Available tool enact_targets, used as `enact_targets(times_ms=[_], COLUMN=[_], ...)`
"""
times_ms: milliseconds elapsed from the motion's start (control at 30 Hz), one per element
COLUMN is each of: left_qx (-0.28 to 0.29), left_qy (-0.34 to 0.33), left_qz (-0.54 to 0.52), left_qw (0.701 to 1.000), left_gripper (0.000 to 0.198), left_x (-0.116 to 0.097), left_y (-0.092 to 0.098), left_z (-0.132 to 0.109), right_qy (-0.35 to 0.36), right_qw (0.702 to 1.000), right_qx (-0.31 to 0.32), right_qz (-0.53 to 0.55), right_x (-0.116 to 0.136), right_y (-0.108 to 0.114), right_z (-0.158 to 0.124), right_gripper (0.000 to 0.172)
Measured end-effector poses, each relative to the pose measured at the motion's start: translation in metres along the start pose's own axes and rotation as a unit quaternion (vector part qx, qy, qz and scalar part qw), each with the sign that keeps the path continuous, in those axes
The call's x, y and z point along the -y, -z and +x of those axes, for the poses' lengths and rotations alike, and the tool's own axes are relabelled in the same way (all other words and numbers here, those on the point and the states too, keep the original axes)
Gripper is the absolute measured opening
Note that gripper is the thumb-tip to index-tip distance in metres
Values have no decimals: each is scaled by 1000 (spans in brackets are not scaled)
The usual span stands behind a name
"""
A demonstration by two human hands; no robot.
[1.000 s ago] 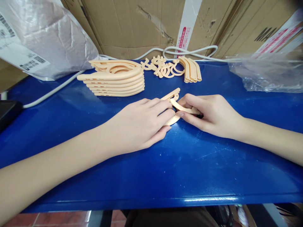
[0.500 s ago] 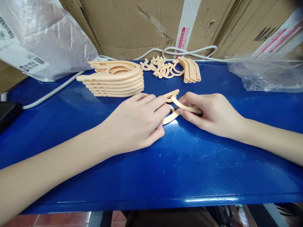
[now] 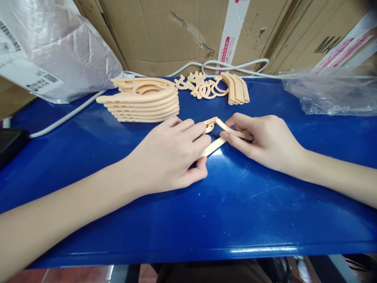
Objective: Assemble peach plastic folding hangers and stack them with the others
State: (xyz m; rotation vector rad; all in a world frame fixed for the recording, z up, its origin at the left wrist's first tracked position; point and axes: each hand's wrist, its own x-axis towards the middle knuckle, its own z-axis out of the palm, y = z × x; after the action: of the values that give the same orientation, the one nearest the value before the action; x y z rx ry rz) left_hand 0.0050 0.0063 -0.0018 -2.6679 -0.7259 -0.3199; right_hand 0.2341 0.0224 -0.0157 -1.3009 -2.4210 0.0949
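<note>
My left hand [image 3: 173,153] is closed round a cream plastic hanger piece [image 3: 214,147], and its fingers cover most of it. The lower strip of that piece slants up towards my right thumb. Between thumb and fingers, my right hand [image 3: 266,141] pinches a slim curved hanger arm [image 3: 231,130]. The arm's upper left end meets the top bar of the piece under my left hand; whether they are joined I cannot tell. Behind my left hand stands a neat stack of cream folding hangers [image 3: 147,103].
Loose cream hooks [image 3: 203,85] and several curved hanger arms [image 3: 239,89] lie at the back of the blue table [image 3: 235,216]. A white cable [image 3: 66,114] runs behind them. A silvery parcel [image 3: 67,51], cardboard boxes [image 3: 165,35] and clear plastic wrap [image 3: 332,94] border the table.
The curved arm's left end has come against the top bar of the held piece. That piece has turned a little, and my left thumb has spread away from the fingers.
</note>
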Motion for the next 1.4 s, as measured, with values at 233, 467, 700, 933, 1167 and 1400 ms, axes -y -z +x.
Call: enact_targets(times_ms=[233, 467, 700, 933, 1167, 1400], left_qx=[17, 11, 2, -9, -48, -30], left_qy=[3, -18, -41, -52, -37, -24], left_qz=[-16, -46, -116, -114, -91, -167], left_qw=[1000, 999, 992, 992, 994, 985], left_gripper=[21, 25, 18, 18, 19, 19], left_x=[-2, 0, -1, -2, -2, 0], left_y=[0, -1, -1, -1, 0, -4], left_z=[1, 0, 0, 0, -1, -3], right_qy=[54, 172, 220, 171, 109, 125], right_qw=[997, 981, 968, 979, 989, 986], right_qx=[32, 65, 71, 39, 4, -4], right_qz=[36, 67, 93, 103, 101, 109], right_x=[-2, -2, -4, -2, 1, 1], right_y=[1, 4, 4, 3, 6, 7], right_z=[1, 1, 1, -1, -2, -3], right_gripper=[27, 37, 34, 30, 32, 28])
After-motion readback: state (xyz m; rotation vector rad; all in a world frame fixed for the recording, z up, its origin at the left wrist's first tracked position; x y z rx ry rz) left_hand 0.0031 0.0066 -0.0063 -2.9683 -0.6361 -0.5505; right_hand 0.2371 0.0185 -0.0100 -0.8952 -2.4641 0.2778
